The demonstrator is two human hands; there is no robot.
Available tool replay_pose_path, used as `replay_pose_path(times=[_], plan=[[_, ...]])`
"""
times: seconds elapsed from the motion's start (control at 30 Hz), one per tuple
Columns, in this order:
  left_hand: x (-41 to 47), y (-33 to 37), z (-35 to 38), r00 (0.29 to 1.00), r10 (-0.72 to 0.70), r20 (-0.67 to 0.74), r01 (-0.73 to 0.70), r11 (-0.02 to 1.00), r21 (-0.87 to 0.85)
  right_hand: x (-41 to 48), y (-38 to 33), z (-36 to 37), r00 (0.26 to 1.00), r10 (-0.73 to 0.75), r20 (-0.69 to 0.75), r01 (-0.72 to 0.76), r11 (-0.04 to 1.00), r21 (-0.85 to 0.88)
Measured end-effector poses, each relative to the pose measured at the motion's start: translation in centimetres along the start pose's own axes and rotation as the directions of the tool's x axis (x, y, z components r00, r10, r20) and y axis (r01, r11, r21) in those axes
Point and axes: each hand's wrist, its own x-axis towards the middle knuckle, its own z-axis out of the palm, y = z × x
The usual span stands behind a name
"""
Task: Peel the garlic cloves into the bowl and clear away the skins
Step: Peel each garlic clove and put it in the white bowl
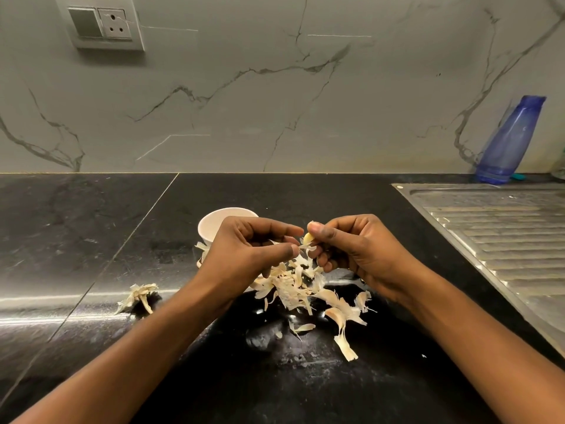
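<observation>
Both hands are up over the glossy black stone surface (91, 240), right in the middle of the view. The right hand (354, 249) has a small pale yellow garlic clove (309, 238) pinched between the thumb and curled fingers (322, 255), held just above the surface. The left hand (241, 252) meets it tip to tip. Its thumb and forefinger are pressed together on a thin papery strip of skin (302, 246) that hangs off the clove.

Behind the left hand stands the round white bowl (211, 224), half hidden by the knuckles, so what lies inside cannot be seen. Under the hands, a loose heap of cream-coloured garlic skins (293, 289) spreads across the surface toward the person. A separate clump of skin (137, 296) lies off to the left, well apart.

Far right, there's a ribbed steel sink drainboard (489, 234), and a translucent blue plastic bottle (507, 142) stands against the grey-veined marble wall (275, 102).
</observation>
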Motion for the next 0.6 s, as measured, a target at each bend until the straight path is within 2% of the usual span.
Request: replay_pose_path(times=[0.37, 0.6], plan=[[0.04, -0.39, 0.04, 0.999, 0.038, -0.007, -0.037, 0.999, 0.039, 0.06, 0.33, -0.06, 1.000, -0.026, 0.009, 0.027, 0.996, -0.081], [-0.11, -0.30, 0.31, 0.993, 0.120, 0.019, -0.121, 0.976, 0.180, 0.18, 0.48, -0.12, 0.999, -0.035, -0.030, 0.032, 0.994, -0.107]])
